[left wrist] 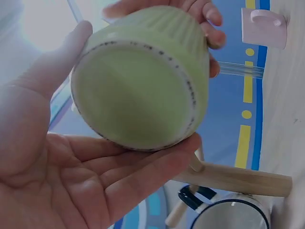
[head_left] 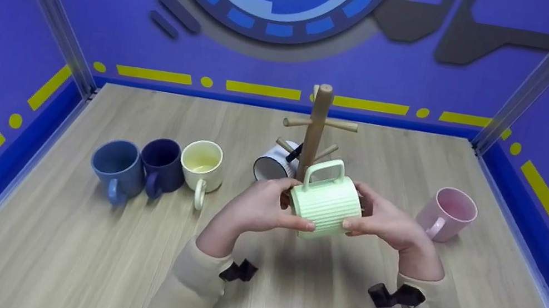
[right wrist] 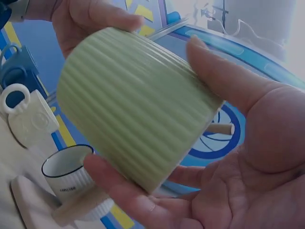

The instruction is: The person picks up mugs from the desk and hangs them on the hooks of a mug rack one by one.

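A pale green ribbed mug [head_left: 328, 208] is held on its side above the table, its handle pointing up and away. My left hand [head_left: 262, 208] grips the base end, thumb on one side and fingers on the other; the round underside [left wrist: 136, 98] faces the palm in the left wrist view. At the other end, my right hand [head_left: 391, 221] holds the mug between thumb and fingers. Just behind stands a wooden mug tree [head_left: 316, 127] with short pegs. A white mug [head_left: 272, 168] with a black rim and black handle is tilted at its lower pegs.
To the left, a grey-blue mug [head_left: 118, 166], a dark navy mug [head_left: 163, 165] and a cream mug [head_left: 202, 164] stand in a row, handles toward me. A pink mug [head_left: 447, 215] stands at the right. Blue-purple panels [head_left: 244, 69] wall the wooden table [head_left: 98, 258] at back and sides.
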Demonstrator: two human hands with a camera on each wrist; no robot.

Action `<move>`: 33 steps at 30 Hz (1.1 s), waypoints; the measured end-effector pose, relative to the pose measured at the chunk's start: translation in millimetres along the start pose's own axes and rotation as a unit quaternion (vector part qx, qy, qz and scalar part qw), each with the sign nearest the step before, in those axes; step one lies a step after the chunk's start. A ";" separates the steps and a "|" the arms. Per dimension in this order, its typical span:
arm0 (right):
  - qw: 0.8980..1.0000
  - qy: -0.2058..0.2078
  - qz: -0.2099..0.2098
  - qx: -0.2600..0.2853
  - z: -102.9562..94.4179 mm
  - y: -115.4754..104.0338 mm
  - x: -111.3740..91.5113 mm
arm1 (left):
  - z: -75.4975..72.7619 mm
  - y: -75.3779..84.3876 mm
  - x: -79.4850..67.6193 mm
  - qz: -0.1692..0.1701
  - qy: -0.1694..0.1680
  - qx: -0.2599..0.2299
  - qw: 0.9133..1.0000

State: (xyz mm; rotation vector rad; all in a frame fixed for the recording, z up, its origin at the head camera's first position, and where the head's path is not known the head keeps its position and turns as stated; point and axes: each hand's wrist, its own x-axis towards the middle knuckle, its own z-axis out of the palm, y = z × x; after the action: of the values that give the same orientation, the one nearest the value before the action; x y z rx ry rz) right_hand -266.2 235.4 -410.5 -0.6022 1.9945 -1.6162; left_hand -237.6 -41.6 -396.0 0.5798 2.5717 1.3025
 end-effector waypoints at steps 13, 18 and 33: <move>0.998 0.057 0.003 -0.031 -3.9 30.4 32.2 | 9.8 -38.1 31.4 -0.008 -0.050 0.056 0.997; 0.997 0.073 0.014 -0.039 -2.3 39.7 42.5 | 11.5 -51.8 39.4 -0.030 -0.044 0.049 0.997; 0.994 0.101 0.024 -0.024 4.1 60.8 61.3 | 16.1 -69.3 48.4 -0.100 -0.020 0.042 0.994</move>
State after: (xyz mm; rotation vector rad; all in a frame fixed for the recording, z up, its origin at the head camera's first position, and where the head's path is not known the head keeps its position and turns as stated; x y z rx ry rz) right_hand -313.0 206.4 -477.1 -0.4191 2.1814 -1.6609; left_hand -293.2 -46.1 -461.5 0.3458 2.5840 1.1124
